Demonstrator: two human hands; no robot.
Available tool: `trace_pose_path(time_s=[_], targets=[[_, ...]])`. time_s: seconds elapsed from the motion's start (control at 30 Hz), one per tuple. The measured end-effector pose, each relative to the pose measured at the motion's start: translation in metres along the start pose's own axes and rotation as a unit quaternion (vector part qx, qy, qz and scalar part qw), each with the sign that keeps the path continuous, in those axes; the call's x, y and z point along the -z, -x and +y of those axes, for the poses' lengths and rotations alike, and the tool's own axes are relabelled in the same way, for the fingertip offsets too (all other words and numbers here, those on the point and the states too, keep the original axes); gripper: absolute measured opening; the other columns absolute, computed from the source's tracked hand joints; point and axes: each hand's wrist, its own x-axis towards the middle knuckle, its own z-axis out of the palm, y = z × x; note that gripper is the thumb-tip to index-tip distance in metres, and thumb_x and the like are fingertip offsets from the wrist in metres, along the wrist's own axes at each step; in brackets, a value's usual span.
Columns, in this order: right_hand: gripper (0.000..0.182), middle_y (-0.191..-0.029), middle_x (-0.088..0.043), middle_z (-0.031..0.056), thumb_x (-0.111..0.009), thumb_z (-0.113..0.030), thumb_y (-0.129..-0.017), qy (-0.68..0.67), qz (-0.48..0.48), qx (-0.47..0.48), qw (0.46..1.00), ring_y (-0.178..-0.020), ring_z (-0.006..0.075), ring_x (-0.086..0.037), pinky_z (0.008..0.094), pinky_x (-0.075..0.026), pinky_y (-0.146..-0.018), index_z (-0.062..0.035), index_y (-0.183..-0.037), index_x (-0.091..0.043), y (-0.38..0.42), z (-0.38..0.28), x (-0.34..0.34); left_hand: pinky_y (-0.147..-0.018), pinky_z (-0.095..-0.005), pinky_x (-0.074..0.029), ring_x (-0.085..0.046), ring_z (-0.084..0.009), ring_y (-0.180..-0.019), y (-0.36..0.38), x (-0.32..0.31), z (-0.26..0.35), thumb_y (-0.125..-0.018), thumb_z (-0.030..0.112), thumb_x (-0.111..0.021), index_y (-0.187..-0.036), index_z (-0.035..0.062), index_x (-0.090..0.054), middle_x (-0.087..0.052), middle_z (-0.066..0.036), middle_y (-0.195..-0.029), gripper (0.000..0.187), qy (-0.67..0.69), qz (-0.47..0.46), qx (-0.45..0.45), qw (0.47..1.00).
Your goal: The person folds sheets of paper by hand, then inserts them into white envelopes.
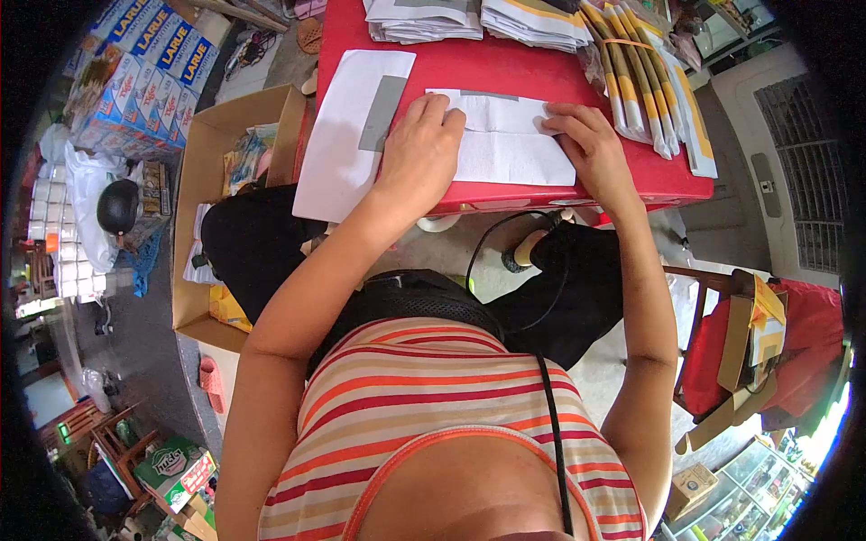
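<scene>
On the red table [663, 185] lies a white folded paper [505, 155] with creases across it and a grey patch along its far edge. My left hand [424, 149] holds its left side with curled fingers, the thumb side over the paper. At the right side, the bent fingers of my right hand [588, 149] grip the paper's edge. Beside my left forearm is a larger white sheet [338, 135] bearing a grey rectangle [383, 113]; it hangs past the table's near edge.
Stacks of folded white papers [532, 27] sit at the far side. A banded bundle of yellow-and-white paper pieces [636, 81] lies at the right. Left of the table stands a cardboard box [239, 113]; beer cartons [149, 81] are piled beyond. A chair [704, 343] stands on the right.
</scene>
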Motion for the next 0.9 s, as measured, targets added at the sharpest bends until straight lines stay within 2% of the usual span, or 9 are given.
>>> trace_pose_path(time_s=[0.07, 0.17, 0.23, 0.27, 0.37, 0.47, 0.53, 0.77, 0.9], targets=[[0.023, -0.118, -0.068, 0.0107, -0.068, 0.001, -0.082, 0.011, -0.006, 0.004, 1.000, -0.108, 0.0327, -0.061, 0.0415, -0.050, -0.093, -0.0044, -0.104, -0.071, -0.001, -0.001, 0.003, -0.097, -0.0439, -0.050, -0.058, -0.0372, -0.116, -0.004, 0.006, 0.001, -0.087, 0.004, -0.059, -0.110, -0.0044, -0.066, -0.059, -0.021, -0.124, 0.025, -0.019, -0.003, -0.010, 1.000], [0.024, -0.116, -0.068, 0.0100, -0.064, 0.000, -0.085, 0.108, -0.008, 0.066, 0.992, -0.109, 0.0318, -0.060, 0.0417, -0.048, -0.095, -0.0068, -0.107, -0.070, -0.006, -0.002, 0.010, -0.098, -0.0444, -0.050, -0.057, -0.0374, -0.118, -0.008, 0.009, 0.002, -0.087, 0.003, -0.055, -0.111, -0.0049, -0.063, -0.058, -0.021, -0.126, 0.026, -0.080, 0.023, -0.094, 0.992], [0.030, -0.111, -0.068, 0.0099, -0.059, -0.001, -0.087, 0.090, -0.102, 0.031, 0.990, -0.110, 0.0317, -0.060, 0.0430, -0.047, -0.094, -0.0086, -0.115, -0.068, -0.010, 0.004, 0.015, -0.097, -0.0465, -0.050, -0.056, -0.0367, -0.120, -0.010, 0.006, 0.001, -0.088, 0.004, -0.053, -0.115, -0.0044, -0.060, -0.056, -0.022, -0.131, 0.029, -0.022, -0.095, -0.052, 0.994], [0.030, -0.111, -0.068, 0.0099, -0.059, -0.001, -0.087, 0.091, -0.100, 0.032, 0.990, -0.110, 0.0317, -0.060, 0.0430, -0.047, -0.094, -0.0086, -0.115, -0.068, -0.013, 0.008, 0.018, -0.097, -0.0465, -0.050, -0.056, -0.0367, -0.120, -0.010, 0.004, 0.002, -0.088, 0.004, -0.053, -0.115, -0.0044, -0.060, -0.056, -0.022, -0.131, 0.029, -0.022, -0.094, -0.053, 0.994], [0.044, -0.113, -0.066, 0.0118, -0.056, -0.001, -0.088, 0.050, -0.143, 0.017, 0.988, -0.107, 0.0312, -0.061, 0.0433, -0.048, -0.092, -0.0138, -0.129, -0.063, -0.022, 0.015, 0.021, -0.095, -0.0464, -0.051, -0.056, -0.0356, -0.120, -0.014, 0.007, 0.005, -0.088, 0.005, -0.053, -0.129, -0.0026, -0.054, -0.052, -0.022, -0.139, 0.042, -0.010, -0.123, -0.028, 0.992], [0.055, -0.117, -0.062, 0.0114, -0.054, 0.000, -0.087, 0.078, -0.149, 0.046, 0.985, -0.103, 0.0312, -0.060, 0.0428, -0.049, -0.090, -0.0209, -0.139, -0.059, -0.031, 0.010, 0.016, -0.094, -0.0458, -0.050, -0.056, -0.0338, -0.120, -0.017, 0.009, 0.009, -0.088, 0.005, -0.052, -0.140, 0.0004, -0.049, -0.049, -0.022, -0.146, 0.052, -0.061, -0.125, -0.084, 0.987], [0.060, -0.118, -0.059, 0.0098, -0.052, -0.001, -0.089, 0.184, -0.189, 0.067, 0.962, -0.101, 0.0303, -0.058, 0.0417, -0.050, -0.089, -0.0266, -0.143, -0.057, -0.036, 0.005, 0.010, -0.094, -0.0443, -0.050, -0.056, -0.0320, -0.119, -0.018, 0.004, 0.006, -0.089, 0.006, -0.053, -0.146, 0.0040, -0.047, -0.048, -0.022, -0.148, 0.058, -0.101, -0.141, -0.106, 0.979], [0.052, -0.114, -0.058, 0.0089, -0.052, -0.003, -0.090, 0.222, -0.161, 0.052, 0.960, -0.101, 0.0288, -0.056, 0.0411, -0.049, -0.090, -0.0193, -0.138, -0.061, -0.022, 0.012, 0.011, -0.096, -0.0428, -0.046, -0.057, -0.0315, -0.116, -0.012, 0.000, 0.000, -0.088, 0.011, -0.054, -0.138, -0.0051, -0.052, -0.054, -0.023, -0.142, 0.053, -0.158, -0.132, -0.057, 0.977], [0.046, -0.123, -0.058, 0.0110, -0.050, -0.001, -0.089, 0.213, -0.120, 0.050, 0.968, -0.108, 0.0317, -0.056, 0.0418, -0.047, -0.098, -0.0074, -0.133, -0.063, -0.009, 0.012, 0.015, -0.095, -0.0436, -0.046, -0.059, -0.0322, -0.108, -0.016, 0.012, 0.000, -0.088, 0.015, -0.056, -0.116, -0.0068, -0.065, -0.064, -0.021, -0.118, 0.036, -0.169, -0.121, -0.023, 0.978]])
